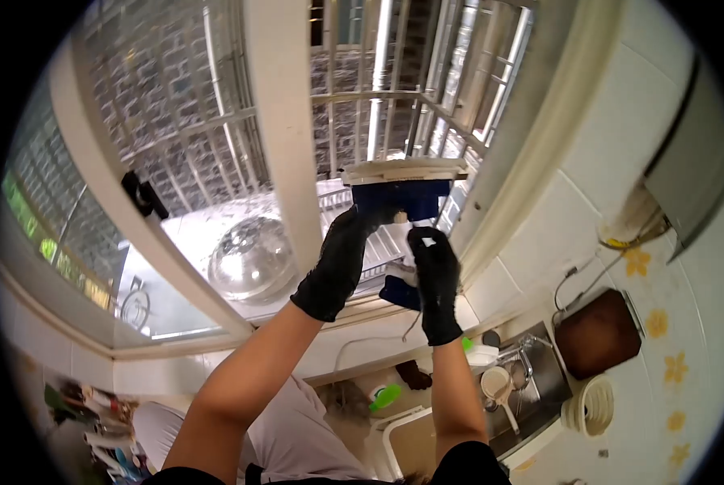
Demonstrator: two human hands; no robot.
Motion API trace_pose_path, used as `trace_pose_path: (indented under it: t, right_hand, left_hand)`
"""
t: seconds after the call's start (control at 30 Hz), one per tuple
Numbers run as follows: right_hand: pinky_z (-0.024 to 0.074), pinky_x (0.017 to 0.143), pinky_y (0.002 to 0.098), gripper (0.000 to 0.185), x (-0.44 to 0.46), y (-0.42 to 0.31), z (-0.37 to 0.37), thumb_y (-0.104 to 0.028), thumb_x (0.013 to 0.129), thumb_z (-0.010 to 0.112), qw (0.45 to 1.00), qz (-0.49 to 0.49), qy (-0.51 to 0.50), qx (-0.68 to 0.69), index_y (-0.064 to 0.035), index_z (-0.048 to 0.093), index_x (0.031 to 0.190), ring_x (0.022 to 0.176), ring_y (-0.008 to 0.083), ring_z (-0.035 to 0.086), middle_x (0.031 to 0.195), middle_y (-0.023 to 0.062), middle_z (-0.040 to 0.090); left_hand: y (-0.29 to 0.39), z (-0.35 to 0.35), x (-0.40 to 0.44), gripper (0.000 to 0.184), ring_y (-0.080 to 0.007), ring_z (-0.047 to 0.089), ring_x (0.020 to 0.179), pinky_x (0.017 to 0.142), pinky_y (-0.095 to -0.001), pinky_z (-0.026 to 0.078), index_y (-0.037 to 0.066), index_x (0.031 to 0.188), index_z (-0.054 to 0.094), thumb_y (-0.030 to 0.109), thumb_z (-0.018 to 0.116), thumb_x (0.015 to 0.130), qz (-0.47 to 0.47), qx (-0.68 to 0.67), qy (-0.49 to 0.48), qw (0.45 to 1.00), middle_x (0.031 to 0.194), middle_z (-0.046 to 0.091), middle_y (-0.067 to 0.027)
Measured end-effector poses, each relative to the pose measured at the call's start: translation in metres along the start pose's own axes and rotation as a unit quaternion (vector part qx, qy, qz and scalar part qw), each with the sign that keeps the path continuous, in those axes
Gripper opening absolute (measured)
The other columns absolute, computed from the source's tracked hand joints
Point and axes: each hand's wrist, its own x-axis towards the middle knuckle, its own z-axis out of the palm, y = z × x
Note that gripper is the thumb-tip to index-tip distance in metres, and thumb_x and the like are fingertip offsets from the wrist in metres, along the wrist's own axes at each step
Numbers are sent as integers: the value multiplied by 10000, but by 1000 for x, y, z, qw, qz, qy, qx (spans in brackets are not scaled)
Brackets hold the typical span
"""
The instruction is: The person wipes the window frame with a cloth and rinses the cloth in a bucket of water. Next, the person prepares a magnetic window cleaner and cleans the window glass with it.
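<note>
At centre, the left hand (339, 260) grips a blue tool (378, 196); I cannot tell whether the right hand (437, 275) grips anything.

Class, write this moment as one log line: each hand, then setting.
left hand: holding blue tool | right hand: near tool, grip unclear | setting: window frame ahead

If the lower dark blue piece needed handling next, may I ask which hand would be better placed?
Probably the right hand: in this view it is right beside the lower dark blue piece, while the left hand appears to be gripping the pale-topped blue tool above.
</note>
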Motion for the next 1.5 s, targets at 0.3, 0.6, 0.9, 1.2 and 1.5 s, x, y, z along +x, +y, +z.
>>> trace_pose_path:
  t: [0.3,0.6,0.9,1.2,1.5]
  right_hand:
    - [462,821,247,296,-26,11,-12,-103,892,575,815,204,71,538,49,569,1146,924,142,600,1071,83,635]
    - [406,795,214,130,-21,-20,-20,-108,917,574,771,174,64,609,-21,598,1010,899,56,544,939,7,611]
    - [446,752,243,178,-23,-7,-12,-157,938,532,759,154,41,631,-53,572,1077,900,56,558,980,-5,610]
    - [378,647,160,185,-27,-31,-21,-209,947,526,770,239,82,586,-73,579,1061,751,3,483,858,-79,538]
    - [445,733,215,233,-18,-15,-20,-213,937,545,802,156,38,575,-60,568,1112,831,67,563,971,-13,594]
  left_hand:
    - [-49,38,-7,285,-153,531,1089,959,-312,396,33,1164,568,179,425,965,-35,114,-44,992,1140,602,-52]
    - [-49,42,-12,275,-147,526,1100,938,-316,403,51,1175,555,215,453,979,-34,5,-47,998,1161,594,-47]
    - [-45,49,-10,240,-131,542,1043,936,-302,399,71,1135,595,188,486,957,-64,-23,-20,997,1110,615,-25]
    - [-50,44,-7,250,-147,553,1048,915,-307,421,37,1137,599,115,445,957,35,142,-50,988,1133,605,-36]
    - [-50,49,-15,276,-147,547,1069,918,-307,417,50,1184,569,178,438,977,-86,-27,-19,996,1147,606,-34]
